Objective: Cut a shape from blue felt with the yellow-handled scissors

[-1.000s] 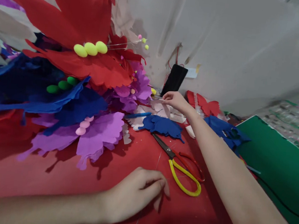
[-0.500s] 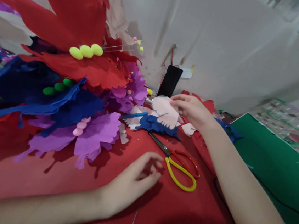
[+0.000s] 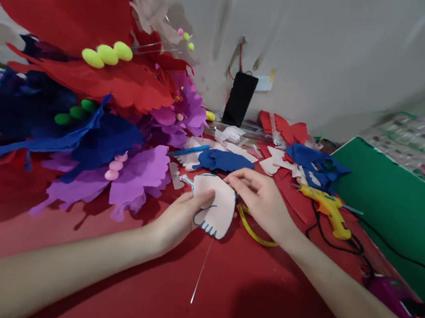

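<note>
A pale butterfly-wing cutout point(image 3: 218, 207), outlined in blue with a scalloped lower edge, is held above the red tabletop. My left hand point(image 3: 177, 221) grips its left side, thumb flat on top and the other fingers underneath. At the upper right edge, my right hand point(image 3: 256, 199) pinches the cutout between thumb and fingertips. Partly covered by that hand is a pair of scissors, of which the yellow handle point(image 3: 254, 231) shows. Just behind lie a stacked blue cutout point(image 3: 227, 161) and a blue pen point(image 3: 190, 150). A thin clear strand point(image 3: 200, 274) runs below the cutout.
Large red point(image 3: 110, 85), blue and purple point(image 3: 139, 181) butterflies crowd the left. A yellow glue gun point(image 3: 328, 209) with a black cord lies at right, before a green board point(image 3: 394, 198). A black phone point(image 3: 240, 99) leans on the back wall. Red and blue scraps point(image 3: 316, 165) lie behind.
My right hand has brought the pale cutout from the back pile toward me. My left hand has closed on it. The view has shifted, bringing the glue gun into sight.
</note>
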Motion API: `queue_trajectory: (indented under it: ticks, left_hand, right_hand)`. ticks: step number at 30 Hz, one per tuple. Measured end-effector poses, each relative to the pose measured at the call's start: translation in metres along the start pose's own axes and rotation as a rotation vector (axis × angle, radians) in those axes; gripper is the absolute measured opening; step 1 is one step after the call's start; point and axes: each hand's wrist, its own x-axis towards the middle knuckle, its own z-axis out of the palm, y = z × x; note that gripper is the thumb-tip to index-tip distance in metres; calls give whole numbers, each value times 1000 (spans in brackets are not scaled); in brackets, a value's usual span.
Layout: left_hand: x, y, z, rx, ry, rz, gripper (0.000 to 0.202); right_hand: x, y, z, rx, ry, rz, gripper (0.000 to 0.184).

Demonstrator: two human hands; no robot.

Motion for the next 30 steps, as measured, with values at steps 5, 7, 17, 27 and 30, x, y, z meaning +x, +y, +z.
queue_trajectory:
  ticks: [5, 7, 17, 27, 30]
  left_hand:
    - [2, 3, -1, -41, -11, -44, 30]
    - [2, 3, -1, -45, -33, -75, 31]
    - [-1, 2, 0, -35, -96, -156, 35]
    - [-1, 3, 1, -26, -64, -188, 35]
    - [-1, 3, 1, -26, -77, -174, 36]
  right_hand:
    - [-15, 9, -11, -337, -29, -557, 4]
    - [-21, 9, -15, -543, -157, -852, 8]
    - [-24, 8, -24, -578, -269, -793, 10]
    - [-21, 10, -26, -464, -234, -678, 9]
    - [-21, 9, -26, -448, -243, -637, 10]
